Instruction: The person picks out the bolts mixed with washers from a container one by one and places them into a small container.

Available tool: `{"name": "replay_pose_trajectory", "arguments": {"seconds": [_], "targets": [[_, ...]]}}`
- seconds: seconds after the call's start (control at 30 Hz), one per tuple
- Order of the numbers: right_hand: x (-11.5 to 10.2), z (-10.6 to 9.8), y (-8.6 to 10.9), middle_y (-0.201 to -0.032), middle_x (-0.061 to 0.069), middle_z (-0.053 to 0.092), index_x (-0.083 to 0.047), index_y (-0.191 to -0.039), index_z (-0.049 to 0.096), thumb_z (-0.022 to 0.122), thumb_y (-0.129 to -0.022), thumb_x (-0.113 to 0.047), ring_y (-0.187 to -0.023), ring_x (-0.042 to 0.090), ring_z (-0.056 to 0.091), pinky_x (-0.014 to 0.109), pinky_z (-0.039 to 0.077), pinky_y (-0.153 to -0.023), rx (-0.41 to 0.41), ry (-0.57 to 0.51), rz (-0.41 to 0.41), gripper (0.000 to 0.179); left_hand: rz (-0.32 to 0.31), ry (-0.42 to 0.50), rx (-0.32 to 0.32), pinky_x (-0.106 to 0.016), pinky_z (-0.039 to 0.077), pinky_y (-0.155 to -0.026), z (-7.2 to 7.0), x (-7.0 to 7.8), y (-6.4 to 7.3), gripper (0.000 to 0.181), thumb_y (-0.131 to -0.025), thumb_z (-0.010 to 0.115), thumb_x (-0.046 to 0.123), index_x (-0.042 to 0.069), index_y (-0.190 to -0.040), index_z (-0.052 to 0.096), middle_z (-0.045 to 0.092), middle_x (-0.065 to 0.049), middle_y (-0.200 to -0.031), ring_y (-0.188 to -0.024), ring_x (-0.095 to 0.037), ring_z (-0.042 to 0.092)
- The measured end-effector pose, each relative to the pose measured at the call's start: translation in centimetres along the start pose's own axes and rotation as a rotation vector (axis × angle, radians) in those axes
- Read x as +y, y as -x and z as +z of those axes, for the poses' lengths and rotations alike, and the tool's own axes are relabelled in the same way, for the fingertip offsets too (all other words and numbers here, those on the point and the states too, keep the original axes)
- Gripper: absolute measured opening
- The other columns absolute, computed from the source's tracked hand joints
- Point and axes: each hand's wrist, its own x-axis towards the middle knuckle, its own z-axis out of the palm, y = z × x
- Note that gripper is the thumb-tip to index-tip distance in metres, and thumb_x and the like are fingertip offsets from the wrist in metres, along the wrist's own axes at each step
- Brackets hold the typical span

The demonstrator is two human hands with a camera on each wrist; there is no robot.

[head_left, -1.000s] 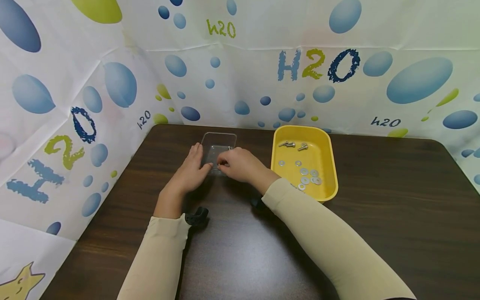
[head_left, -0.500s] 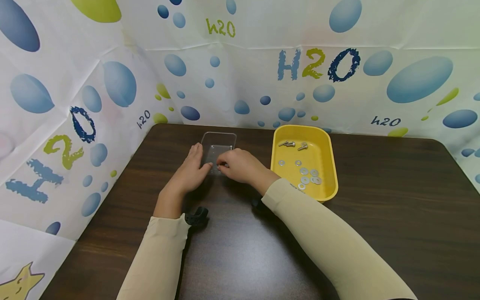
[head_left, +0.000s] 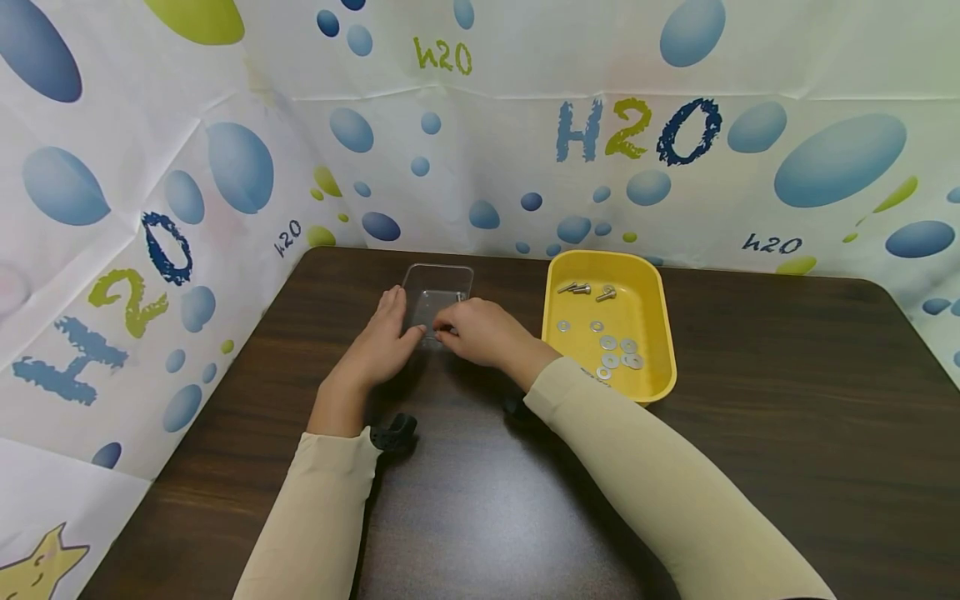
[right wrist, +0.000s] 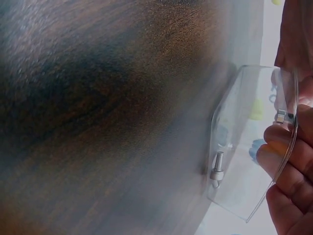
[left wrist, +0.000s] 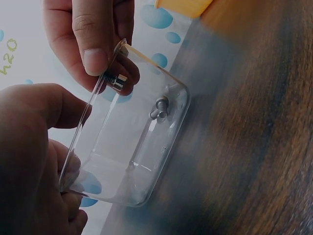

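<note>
A clear plastic box (head_left: 438,273) stands near the table's back edge, between both hands. My left hand (head_left: 378,337) lies against its left side, fingers extended along the wall and thumb at the near rim. My right hand (head_left: 480,329) reaches over the near rim with curled fingers. In the left wrist view those fingers pinch a small silver bolt (left wrist: 119,82) just inside the box wall, its thread partly hidden by the fingertips. More bolts (left wrist: 160,108) lie on the box floor, and the right wrist view shows a bolt (right wrist: 218,169) there too.
To the right stands a yellow tray (head_left: 667,350). Several bolts (head_left: 581,288) lie at its far end, and several flat washers (head_left: 609,342) are spread over its nearer part. My right forearm passes close by its near left corner. Behind the dark wooden table (head_left: 757,400) hangs a printed white sheet (head_left: 510,142).
</note>
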Motion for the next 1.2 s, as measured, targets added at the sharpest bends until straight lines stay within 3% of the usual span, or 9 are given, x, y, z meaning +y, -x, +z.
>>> {"name": "replay_pose_trajectory", "arguments": {"seconds": [1.2], "targets": [[0.25,0.27,0.03,-0.111,-0.001,0.073,-0.013,-0.118,0.072,0.062,-0.098,-0.024,-0.097,0.014,0.067,0.032,0.054,-0.093,0.024,-0.017,0.005,0.025,-0.003,0.002,0.015,-0.055,0.007,-0.122,-0.03,0.05,-0.01,0.073,-0.104,0.040,0.029,-0.005,-0.155,0.001,-0.005,-0.020,-0.165,-0.152,-0.035,-0.007]]}}
